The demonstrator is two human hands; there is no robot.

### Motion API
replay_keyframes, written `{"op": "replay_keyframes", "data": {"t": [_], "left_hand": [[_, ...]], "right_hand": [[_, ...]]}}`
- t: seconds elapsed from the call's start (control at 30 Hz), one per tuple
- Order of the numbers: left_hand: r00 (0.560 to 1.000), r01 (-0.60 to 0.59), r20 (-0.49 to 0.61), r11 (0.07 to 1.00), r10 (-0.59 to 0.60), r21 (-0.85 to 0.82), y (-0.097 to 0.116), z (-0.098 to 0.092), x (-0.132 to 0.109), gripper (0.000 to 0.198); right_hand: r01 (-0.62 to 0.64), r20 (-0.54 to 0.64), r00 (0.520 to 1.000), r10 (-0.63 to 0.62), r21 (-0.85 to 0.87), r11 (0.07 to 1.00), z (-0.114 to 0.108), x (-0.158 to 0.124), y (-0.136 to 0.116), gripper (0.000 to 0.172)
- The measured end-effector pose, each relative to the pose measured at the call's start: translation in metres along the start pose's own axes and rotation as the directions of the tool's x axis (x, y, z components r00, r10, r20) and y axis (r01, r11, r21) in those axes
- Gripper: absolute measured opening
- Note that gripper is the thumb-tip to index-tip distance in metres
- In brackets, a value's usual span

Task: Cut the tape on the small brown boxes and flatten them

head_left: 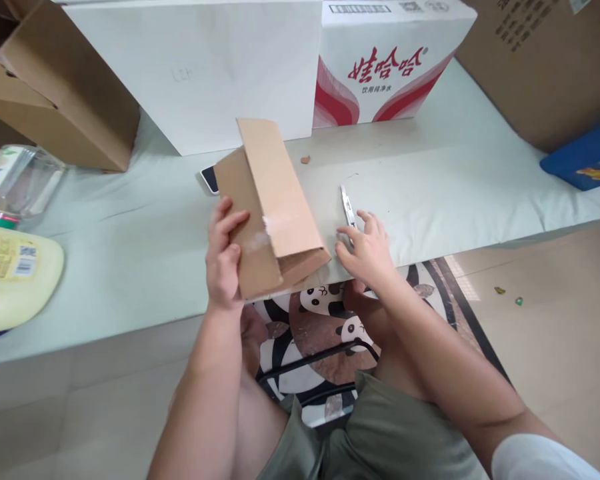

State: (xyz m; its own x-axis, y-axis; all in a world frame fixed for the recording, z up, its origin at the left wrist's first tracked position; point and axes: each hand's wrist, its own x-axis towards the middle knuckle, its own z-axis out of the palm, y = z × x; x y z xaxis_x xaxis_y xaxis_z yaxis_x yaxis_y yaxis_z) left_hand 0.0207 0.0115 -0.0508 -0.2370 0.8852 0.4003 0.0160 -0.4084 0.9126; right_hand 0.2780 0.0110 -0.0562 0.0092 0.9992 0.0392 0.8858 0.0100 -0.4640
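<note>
Our left hand grips the flattened carton; our right hand, open, touches the small blade; a phone lies behind.

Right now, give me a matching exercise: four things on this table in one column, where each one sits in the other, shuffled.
1 cardboard box
2 metal cutter
3 phone
4 blue pack

A far right of the table
B in the left hand
C at the fingertips of the right hand
D half hidden behind the cardboard box

Pairs: 1-B, 2-C, 3-D, 4-A.
</note>
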Motion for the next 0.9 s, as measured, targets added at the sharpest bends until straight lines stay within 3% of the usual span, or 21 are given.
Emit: {"op": "replay_keyframes", "data": {"t": [0.07,0.13,0.2,0.23,0.4,0.53,0.7,0.9], "left_hand": [[0.979,0.189,-0.045,0.966,-0.200,-0.176,0.000,-0.011,0.005,0.046],[0.904,0.407,-0.023,0.873,-0.428,-0.268,0.000,-0.022,0.008,0.049],[0.835,0.522,-0.017,0.801,-0.550,-0.292,0.001,-0.029,0.007,0.047],[0.825,0.529,-0.038,0.795,-0.563,-0.296,0.002,-0.030,0.006,0.044],[0.838,0.450,-0.179,0.838,-0.516,-0.310,0.010,-0.019,0.007,0.032],[0.856,0.365,-0.255,0.875,-0.450,-0.318,0.015,-0.011,0.011,0.026],[0.863,0.399,-0.184,0.858,-0.471,-0.325,0.015,-0.008,0.008,0.032],[0.932,0.314,-0.138,0.937,-0.335,-0.154,0.006,-0.011,0.005,0.045]], "right_hand": [[0.093,0.037,0.995,-0.093,0.020,0.995,0.001,-0.003,-0.002,0.032],[0.193,0.082,0.976,-0.201,0.100,0.976,0.001,-0.005,-0.005,0.036],[0.249,0.100,0.957,-0.273,0.202,0.947,-0.002,-0.004,-0.008,0.045],[0.257,0.098,0.952,-0.289,0.258,0.932,-0.004,-0.003,-0.010,0.050],[0.240,-0.005,0.960,-0.280,0.528,0.815,-0.010,-0.002,-0.014,0.066],[0.296,-0.111,0.950,-0.290,0.606,0.738,-0.006,-0.004,-0.010,0.066],[0.363,-0.164,0.925,-0.343,0.646,0.671,0.001,-0.003,-0.003,0.061],[0.245,-0.123,0.969,-0.215,0.616,0.749,0.001,-0.004,0.000,0.040]]}}
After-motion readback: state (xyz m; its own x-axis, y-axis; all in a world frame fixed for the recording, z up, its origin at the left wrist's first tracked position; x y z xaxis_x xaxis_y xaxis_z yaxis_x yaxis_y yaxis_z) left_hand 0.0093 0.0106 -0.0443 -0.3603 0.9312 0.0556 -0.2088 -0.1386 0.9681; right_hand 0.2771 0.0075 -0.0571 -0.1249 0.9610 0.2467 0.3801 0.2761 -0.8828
